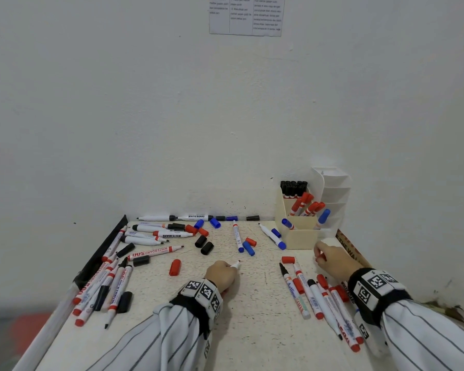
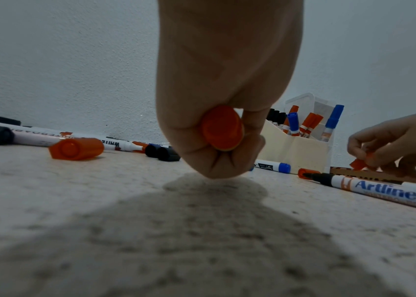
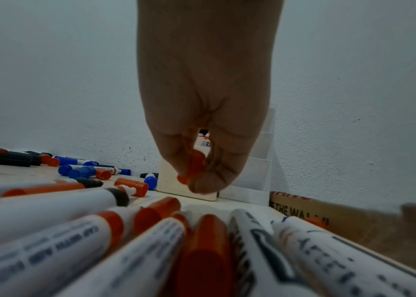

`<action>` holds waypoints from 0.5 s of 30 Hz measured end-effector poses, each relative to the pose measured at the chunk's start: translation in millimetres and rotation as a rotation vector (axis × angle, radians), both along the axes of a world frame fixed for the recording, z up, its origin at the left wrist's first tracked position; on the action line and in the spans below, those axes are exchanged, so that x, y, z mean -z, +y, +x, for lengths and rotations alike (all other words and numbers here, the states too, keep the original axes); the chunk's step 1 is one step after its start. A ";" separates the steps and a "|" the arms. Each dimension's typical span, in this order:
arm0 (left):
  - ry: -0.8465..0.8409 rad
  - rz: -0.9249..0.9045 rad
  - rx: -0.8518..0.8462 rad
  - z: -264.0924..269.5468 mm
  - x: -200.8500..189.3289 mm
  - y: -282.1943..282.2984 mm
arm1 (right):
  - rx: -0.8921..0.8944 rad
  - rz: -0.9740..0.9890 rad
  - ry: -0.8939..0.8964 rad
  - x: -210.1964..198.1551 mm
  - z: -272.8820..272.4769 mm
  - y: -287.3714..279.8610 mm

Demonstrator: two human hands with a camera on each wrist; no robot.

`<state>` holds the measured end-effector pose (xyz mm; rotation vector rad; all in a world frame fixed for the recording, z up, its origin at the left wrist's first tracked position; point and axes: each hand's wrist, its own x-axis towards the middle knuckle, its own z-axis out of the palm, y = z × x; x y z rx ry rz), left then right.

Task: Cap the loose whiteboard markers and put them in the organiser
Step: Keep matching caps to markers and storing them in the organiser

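Observation:
My left hand [image 1: 225, 269] grips a red-ended whiteboard marker [image 2: 222, 128] in curled fingers at mid-table. Its uncapped tip [image 1: 236, 264] pokes out toward the right. My right hand [image 1: 320, 257] sits just in front of the cream organiser [image 1: 300, 238] and pinches a small red cap [image 3: 193, 166] between thumb and fingertips, low over the table. The organiser holds black, red and blue capped markers [image 1: 304, 204]. The two hands are well apart.
Uncapped markers and loose caps lie in a heap at the left [image 1: 105, 285], along the back wall [image 1: 172, 231] and under my right wrist [image 1: 319, 298]. A loose red cap [image 1: 175, 267] lies left of my left hand. A cardboard box [image 1: 351, 250] flanks the organiser.

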<state>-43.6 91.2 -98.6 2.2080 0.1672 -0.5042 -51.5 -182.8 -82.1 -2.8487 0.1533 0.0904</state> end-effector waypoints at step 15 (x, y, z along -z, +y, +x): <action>-0.009 -0.054 -0.121 3.6 1.7 36.9 | -0.066 -0.120 0.217 -18.0 20.6 30.4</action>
